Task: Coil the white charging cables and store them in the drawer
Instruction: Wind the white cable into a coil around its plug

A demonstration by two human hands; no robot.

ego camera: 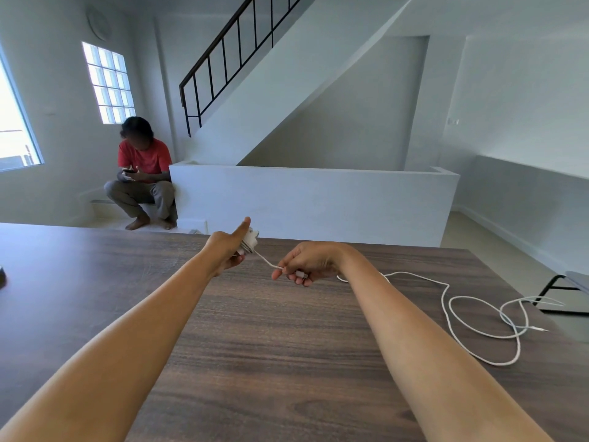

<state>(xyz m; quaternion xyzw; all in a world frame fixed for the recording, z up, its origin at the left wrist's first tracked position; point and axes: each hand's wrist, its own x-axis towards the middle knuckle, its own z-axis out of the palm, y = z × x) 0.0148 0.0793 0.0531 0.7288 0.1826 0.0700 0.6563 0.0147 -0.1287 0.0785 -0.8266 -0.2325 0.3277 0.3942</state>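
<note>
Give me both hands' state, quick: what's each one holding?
Left hand: closed on the coiled cable bundle, index finger sticking out.
Right hand: closed on that cable's free end, connector at the fingertips.

Dark wood-grain table (255, 346), filling the lower frame, far edge running across the middle; loose white cable (478, 333) lying directly on right side of the top, in tangled overlapping loops, one strand trailing back toward centre, thin ends reaching the right edge; small dark object (2, 275) at far left edge, cut off, unidentifiable; rest of surface bare wood grain, streaked darker along the length.
</note>
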